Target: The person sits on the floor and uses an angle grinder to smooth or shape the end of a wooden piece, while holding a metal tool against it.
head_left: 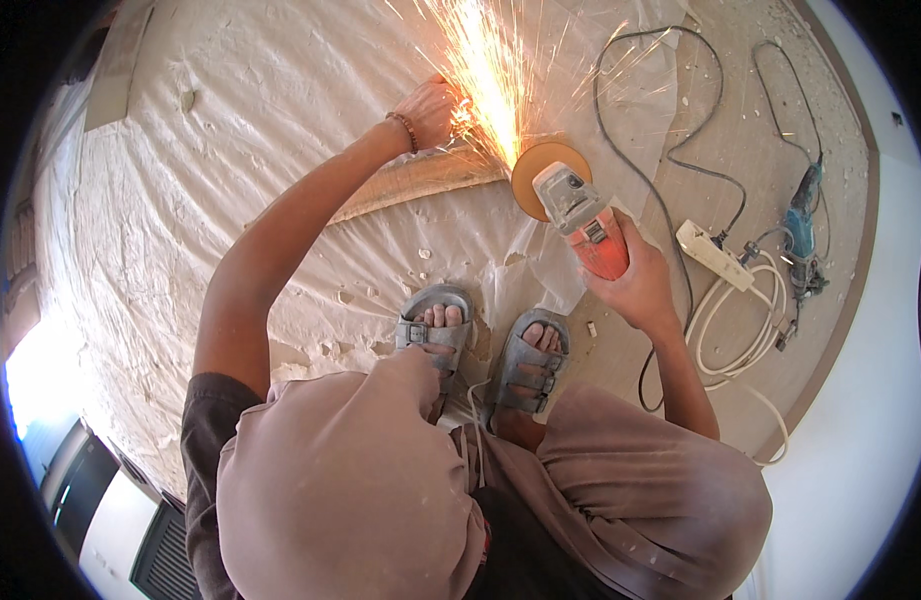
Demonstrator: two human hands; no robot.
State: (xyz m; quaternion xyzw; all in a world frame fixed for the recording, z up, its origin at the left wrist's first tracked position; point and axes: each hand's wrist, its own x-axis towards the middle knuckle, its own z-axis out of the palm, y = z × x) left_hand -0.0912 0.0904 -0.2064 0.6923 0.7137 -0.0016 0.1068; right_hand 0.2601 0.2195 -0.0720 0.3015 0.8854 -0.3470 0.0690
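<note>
The angle grinder (pixel 588 226) is in front of us, right of centre, beyond the right knee, its disc (pixel 525 182) turned toward the left. Nearest to us are the brown trousers (pixel 350 470) at the bent knees, and past them the grey sandals (pixel 533 375), side by side near the edge of a pale plastic sheet (pixel 290 110). Beyond the sandals we see the right hand (pixel 635 285) wrapped around the grinder's orange body. To its right, a white power strip (pixel 713 255) lies on the floor beside a coiled white cable (pixel 777 300), with a blue power tool (pixel 802 222) farther right. A wooden strip (pixel 410 188) lies on the sheet, one end near the disc; we cannot tell whether the two touch. Farther out, just past the wood, is the left hand (pixel 430 110), a beaded bracelet (pixel 408 132) at its wrist. Bright sparks (pixel 485 80) partly hide its fingers, so we cannot tell what it grips, if anything. They stream from the disc toward the far edge.
</note>
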